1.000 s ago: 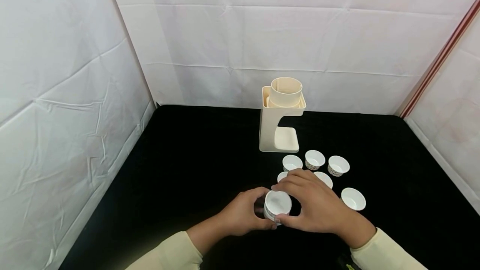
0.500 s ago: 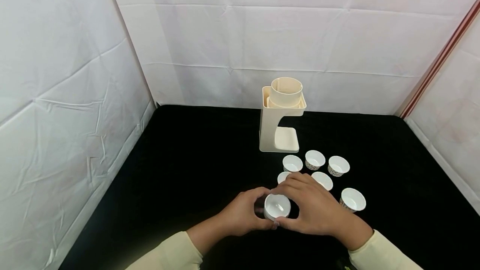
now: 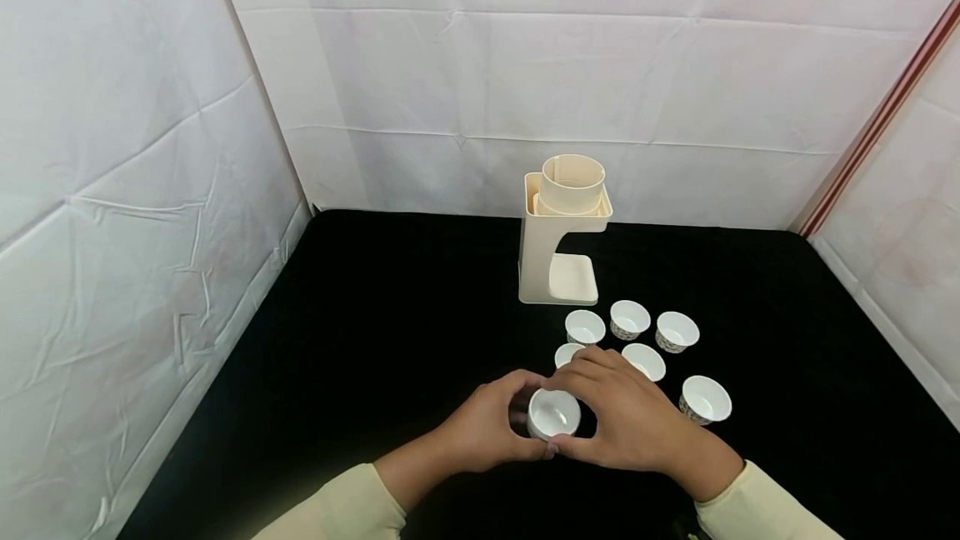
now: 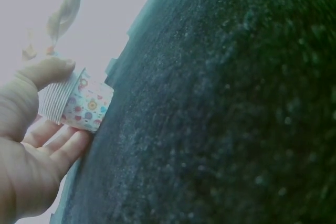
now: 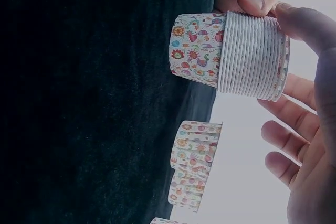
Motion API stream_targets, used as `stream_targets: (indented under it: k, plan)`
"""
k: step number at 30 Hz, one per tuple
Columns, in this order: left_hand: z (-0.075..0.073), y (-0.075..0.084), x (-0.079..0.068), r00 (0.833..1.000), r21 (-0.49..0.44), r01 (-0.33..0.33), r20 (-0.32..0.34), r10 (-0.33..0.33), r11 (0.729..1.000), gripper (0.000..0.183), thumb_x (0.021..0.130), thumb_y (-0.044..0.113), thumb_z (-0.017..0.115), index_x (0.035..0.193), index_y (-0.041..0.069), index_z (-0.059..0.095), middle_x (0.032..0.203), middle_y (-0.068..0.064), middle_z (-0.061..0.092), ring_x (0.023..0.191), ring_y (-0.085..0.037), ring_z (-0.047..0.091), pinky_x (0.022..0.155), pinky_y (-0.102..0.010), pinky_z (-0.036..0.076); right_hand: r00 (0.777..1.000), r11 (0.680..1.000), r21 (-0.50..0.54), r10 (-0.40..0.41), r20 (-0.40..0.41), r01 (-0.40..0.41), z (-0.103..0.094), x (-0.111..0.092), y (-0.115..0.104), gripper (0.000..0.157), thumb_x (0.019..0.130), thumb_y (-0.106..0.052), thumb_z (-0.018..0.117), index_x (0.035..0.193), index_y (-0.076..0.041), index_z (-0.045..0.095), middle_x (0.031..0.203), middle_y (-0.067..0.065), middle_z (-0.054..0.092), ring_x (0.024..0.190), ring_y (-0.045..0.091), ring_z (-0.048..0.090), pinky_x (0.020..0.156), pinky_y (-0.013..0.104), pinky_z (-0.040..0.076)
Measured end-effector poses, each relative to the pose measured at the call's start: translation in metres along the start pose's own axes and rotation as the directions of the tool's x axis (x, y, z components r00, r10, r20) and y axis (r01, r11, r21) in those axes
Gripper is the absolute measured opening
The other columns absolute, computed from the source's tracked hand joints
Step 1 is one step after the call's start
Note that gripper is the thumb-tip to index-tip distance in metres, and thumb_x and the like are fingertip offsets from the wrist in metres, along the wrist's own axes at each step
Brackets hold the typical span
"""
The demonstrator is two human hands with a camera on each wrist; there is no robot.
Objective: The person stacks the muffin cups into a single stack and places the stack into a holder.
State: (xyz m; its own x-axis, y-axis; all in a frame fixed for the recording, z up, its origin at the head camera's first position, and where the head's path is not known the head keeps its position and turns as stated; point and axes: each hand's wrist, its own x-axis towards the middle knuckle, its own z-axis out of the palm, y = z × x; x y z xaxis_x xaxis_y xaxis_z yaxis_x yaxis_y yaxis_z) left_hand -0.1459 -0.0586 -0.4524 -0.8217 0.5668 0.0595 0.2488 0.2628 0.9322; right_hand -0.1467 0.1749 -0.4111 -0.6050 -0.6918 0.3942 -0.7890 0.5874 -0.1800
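A nested stack of paper baking cups [image 3: 553, 415] is at the front middle of the black-covered table, white inside and printed with colourful flowers outside. My left hand [image 3: 487, 425] grips the stack's side, its thumb lying along the packed rims in the left wrist view. From the other side, my right hand [image 3: 626, 415] pinches the topmost rim between thumb and forefinger. In the right wrist view, a thin printed band shows between that end rim [image 5: 285, 69] and the rims below. The other right fingers are loosely bent beside the stack.
Several single cups stand on the black cloth beyond and right of the hands, among them a right-hand cup [image 3: 706, 399] and a back cup [image 3: 630, 319]. A cream plastic stand [image 3: 536, 257] with a round holder rises behind them. White cloth walls [image 3: 480, 73] surround the table.
My right hand has come down slightly onto the stack with its fingers at the top rim. The left hand stays almost still, and the standing cups have not moved.
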Motion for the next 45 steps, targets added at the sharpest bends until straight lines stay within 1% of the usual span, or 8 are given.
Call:
stream_targets:
  k: [11,16,19,24,29,35,41,45]
  plan:
    - [0.000,0.003,-0.001,1.000,-0.025,-0.022,-0.022,0.021,0.999,0.068,0.078,0.018,0.091,0.134,0.015,0.052,0.123,0.004,0.059,0.112,-0.010,0.062,0.097,-0.021,0.053,0.999,1.000,-0.007,0.028,0.022,-0.028,-0.001,-0.001,-0.002,0.060,0.076,-0.052,0.086,0.125,-0.021,0.070,0.117,-0.017,0.063,0.114,0.008,0.052,0.101,0.035,0.047]
    - [0.000,0.002,-0.001,1.000,-0.029,-0.022,-0.023,0.021,0.999,0.064,0.079,0.019,0.091,0.131,0.014,0.055,0.122,0.003,0.060,0.111,-0.010,0.063,0.096,-0.020,0.053,0.999,0.999,0.006,0.040,0.031,-0.041,-0.003,-0.002,-0.001,0.062,0.078,-0.052,0.086,0.130,-0.025,0.068,0.117,-0.018,0.063,0.116,0.007,0.051,0.101,0.036,0.047]
    - [0.000,0.002,-0.001,0.999,-0.022,-0.029,-0.023,0.028,0.999,0.062,0.080,0.021,0.091,0.129,0.013,0.056,0.122,0.000,0.061,0.110,-0.011,0.064,0.095,-0.020,0.054,0.999,0.999,0.012,0.036,0.016,-0.036,-0.005,-0.002,-0.001,0.061,0.078,-0.053,0.085,0.131,-0.027,0.067,0.118,-0.018,0.064,0.116,0.007,0.052,0.101,0.037,0.047]
    - [0.000,0.003,0.000,0.999,-0.010,-0.040,-0.020,0.040,0.999,0.061,0.080,0.021,0.091,0.130,0.012,0.056,0.121,-0.001,0.061,0.109,-0.012,0.065,0.093,-0.020,0.054,0.999,0.999,-0.003,0.041,-0.016,-0.041,-0.007,-0.003,0.001,0.064,0.077,-0.063,0.082,0.125,-0.022,0.070,0.117,-0.018,0.064,0.116,0.007,0.053,0.099,0.036,0.049]
    - [0.001,0.003,0.000,0.999,-0.008,-0.042,-0.018,0.042,0.999,0.062,0.079,0.018,0.091,0.130,0.013,0.056,0.120,0.003,0.060,0.108,-0.008,0.064,0.093,-0.020,0.055,0.998,0.998,-0.017,0.056,-0.021,-0.056,-0.009,-0.007,0.003,0.067,0.078,-0.068,0.079,0.123,-0.019,0.071,0.118,-0.016,0.065,0.116,0.009,0.053,0.099,0.037,0.050]
    - [0.001,0.003,0.000,0.998,-0.022,-0.051,-0.030,0.050,0.998,0.061,0.078,0.011,0.091,0.128,0.012,0.057,0.117,0.005,0.062,0.107,-0.008,0.064,0.092,-0.020,0.055,0.994,0.994,-0.038,0.104,-0.015,-0.104,-0.013,-0.016,0.008,0.067,0.077,-0.068,0.079,0.124,-0.022,0.070,0.121,-0.018,0.063,0.116,0.011,0.053,0.100,0.039,0.050]
    - [0.002,0.003,-0.001,0.999,-0.041,-0.049,-0.023,0.048,0.998,0.063,0.078,0.009,0.091,0.129,0.011,0.056,0.119,0.004,0.061,0.109,-0.009,0.064,0.093,-0.021,0.055,0.989,0.987,-0.061,0.150,0.003,-0.150,-0.019,-0.027,0.014,0.068,0.078,-0.068,0.079,0.127,-0.022,0.069,0.121,-0.017,0.063,0.119,0.013,0.052,0.101,0.042,0.048]
    - [0.001,0.004,-0.001,0.999,-0.041,-0.034,-0.018,0.034,0.999,0.063,0.078,0.009,0.091,0.130,0.011,0.056,0.119,0.004,0.061,0.110,-0.009,0.064,0.093,-0.021,0.055,0.981,0.979,-0.065,0.193,0.013,-0.192,-0.025,-0.034,0.018,0.069,0.077,-0.069,0.079,0.127,-0.022,0.069,0.122,-0.015,0.063,0.121,0.014,0.052,0.107,0.048,0.045]
